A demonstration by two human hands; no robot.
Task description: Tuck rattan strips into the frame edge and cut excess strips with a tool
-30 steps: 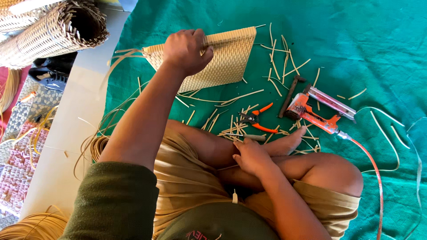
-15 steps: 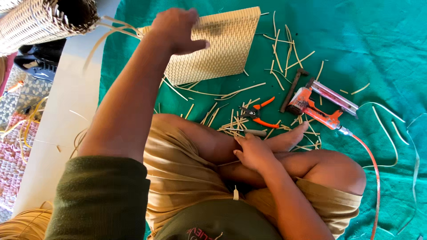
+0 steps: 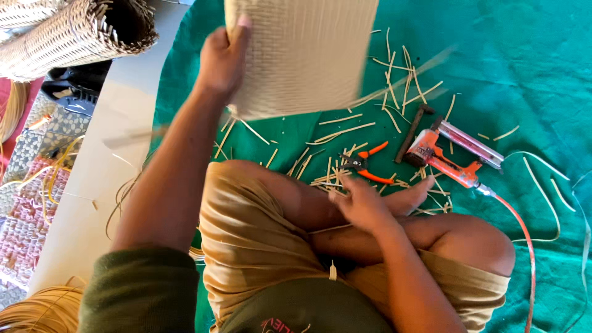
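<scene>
A green cloth (image 3: 524, 55) covers the floor. Above it the left hand (image 3: 223, 58) lifts a woven cane panel (image 3: 302, 55), fingers pinching its left edge; a grip nearer the middle would likely steady it. The right hand (image 3: 364, 206) rests on a foot, fingers loosely spread. Nearby lie a red staple gun (image 3: 447, 154) and orange cutters (image 3: 367, 166).

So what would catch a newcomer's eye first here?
The woven panel, raised at top centre in the left hand, blurred. Then the orange nail gun with its hose on the green cloth at right, amid scattered cane strips. The right hand rests by the crossed legs, near the orange pliers.
</scene>
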